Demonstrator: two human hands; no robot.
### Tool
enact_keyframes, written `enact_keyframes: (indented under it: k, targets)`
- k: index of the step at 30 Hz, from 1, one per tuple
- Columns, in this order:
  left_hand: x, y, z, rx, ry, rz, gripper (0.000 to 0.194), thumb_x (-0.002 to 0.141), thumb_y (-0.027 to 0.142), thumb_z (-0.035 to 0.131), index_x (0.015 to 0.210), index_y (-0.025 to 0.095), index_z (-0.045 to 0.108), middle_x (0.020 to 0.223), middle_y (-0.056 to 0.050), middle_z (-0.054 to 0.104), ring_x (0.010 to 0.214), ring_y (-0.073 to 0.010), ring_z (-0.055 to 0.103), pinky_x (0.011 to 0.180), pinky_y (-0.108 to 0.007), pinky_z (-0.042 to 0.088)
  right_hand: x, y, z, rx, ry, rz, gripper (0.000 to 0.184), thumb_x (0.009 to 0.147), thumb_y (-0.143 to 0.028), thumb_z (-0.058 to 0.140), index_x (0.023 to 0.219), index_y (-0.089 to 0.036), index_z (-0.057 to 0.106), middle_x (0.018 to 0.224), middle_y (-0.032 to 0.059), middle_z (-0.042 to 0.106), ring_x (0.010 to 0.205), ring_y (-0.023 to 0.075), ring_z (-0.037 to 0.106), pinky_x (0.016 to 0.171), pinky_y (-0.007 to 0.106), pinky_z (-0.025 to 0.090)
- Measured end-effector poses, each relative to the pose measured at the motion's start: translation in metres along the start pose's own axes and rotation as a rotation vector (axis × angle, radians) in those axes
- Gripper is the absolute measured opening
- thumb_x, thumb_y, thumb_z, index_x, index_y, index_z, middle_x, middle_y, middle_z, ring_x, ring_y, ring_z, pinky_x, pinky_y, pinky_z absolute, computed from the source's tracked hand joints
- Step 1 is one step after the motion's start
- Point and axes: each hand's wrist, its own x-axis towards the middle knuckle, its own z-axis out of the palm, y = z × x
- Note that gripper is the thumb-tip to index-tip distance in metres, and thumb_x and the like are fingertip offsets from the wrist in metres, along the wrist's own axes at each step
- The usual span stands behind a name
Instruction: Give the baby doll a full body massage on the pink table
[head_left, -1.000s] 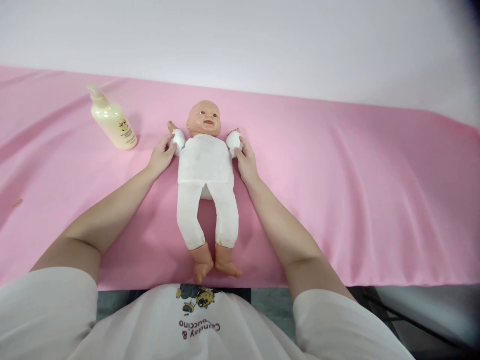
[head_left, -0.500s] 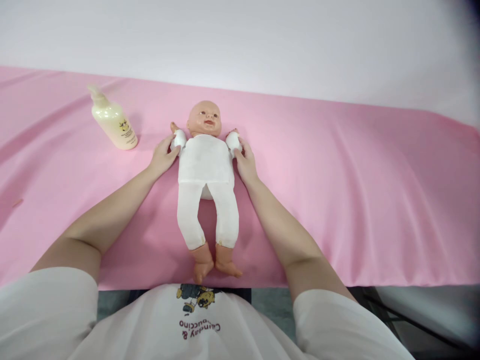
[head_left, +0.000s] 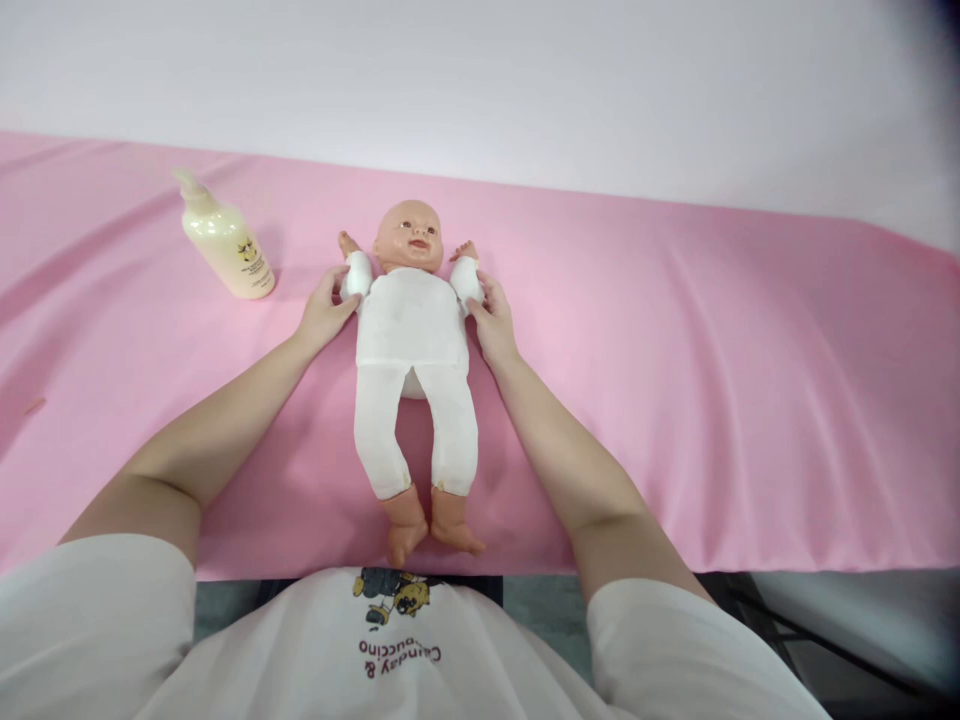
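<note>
A baby doll [head_left: 411,320] with a white cloth body and bare plastic head, hands and feet lies on its back, feet toward me. My left hand [head_left: 328,308] is closed around the doll's arm [head_left: 358,278] on the left side, thumb near the elbow. On the other side, my right hand [head_left: 493,318] grips the doll's other arm [head_left: 466,280], fingers along its outer side. Both doll arms are bent upward, their small hands beside the head. Parts of my fingertips are hidden behind the white sleeves.
A pale yellow pump bottle [head_left: 229,248] stands left of the doll. Pink cloth [head_left: 675,400] with soft folds covers the table, its near edge just past the doll's feet. A white wall [head_left: 525,90] rises behind.
The doll's two forearms have swung upward toward its head, and its small hands show more fully. My hands keep their hold at nearly the same places. The bottle has stayed put.
</note>
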Motion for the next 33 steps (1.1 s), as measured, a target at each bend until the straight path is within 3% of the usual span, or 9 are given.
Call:
enact_keyframes:
  k: [10, 21, 29, 33]
  targets:
    - [-0.0005, 0.0051, 0.0016, -0.077, -0.015, 0.025, 0.056, 0.077, 0.020, 0.066, 0.132, 0.022, 0.057, 0.114, -0.006, 0.071, 0.108, -0.0245, 0.067, 0.098, -0.039, 0.052, 0.0001, 0.0007, 0.0013, 0.031, -0.021, -0.042, 0.059, 0.084, -0.049, 0.076, 0.137, -0.032, 0.055, 0.149, 0.0049, 0.060, 0.143, 0.0263, 0.053, 0.129, 0.055, 0.036]
    - [-0.0001, 0.0043, 0.0020, -0.149, -0.030, 0.031, 0.055, 0.072, 0.021, 0.066, 0.126, 0.023, 0.055, 0.113, -0.006, 0.073, 0.107, -0.0242, 0.067, 0.093, -0.037, 0.053, 0.0007, -0.0031, 0.0040, 0.104, -0.036, -0.032, 0.060, 0.078, -0.042, 0.076, 0.132, -0.030, 0.051, 0.144, 0.0059, 0.062, 0.142, 0.0272, 0.055, 0.127, 0.053, 0.039]
    - [0.0024, 0.0050, 0.0028, -0.337, -0.013, -0.003, 0.047, 0.062, 0.017, 0.071, 0.106, 0.024, 0.057, 0.100, -0.001, 0.073, 0.097, -0.0207, 0.070, 0.086, -0.032, 0.055, 0.0023, -0.0031, 0.0029, 0.160, 0.007, 0.079, 0.042, 0.066, -0.028, 0.070, 0.107, -0.027, 0.059, 0.108, 0.0023, 0.073, 0.112, 0.0267, 0.068, 0.111, 0.051, 0.053]
    - [0.0031, 0.0040, 0.0044, -0.445, -0.050, -0.047, 0.036, 0.057, 0.012, 0.073, 0.087, 0.022, 0.057, 0.086, 0.001, 0.070, 0.083, -0.0187, 0.069, 0.079, -0.033, 0.056, -0.0008, -0.0077, 0.0078, 0.253, 0.026, 0.043, 0.020, 0.072, -0.031, 0.071, 0.084, -0.026, 0.056, 0.095, -0.0005, 0.074, 0.101, 0.0235, 0.073, 0.107, 0.048, 0.056]
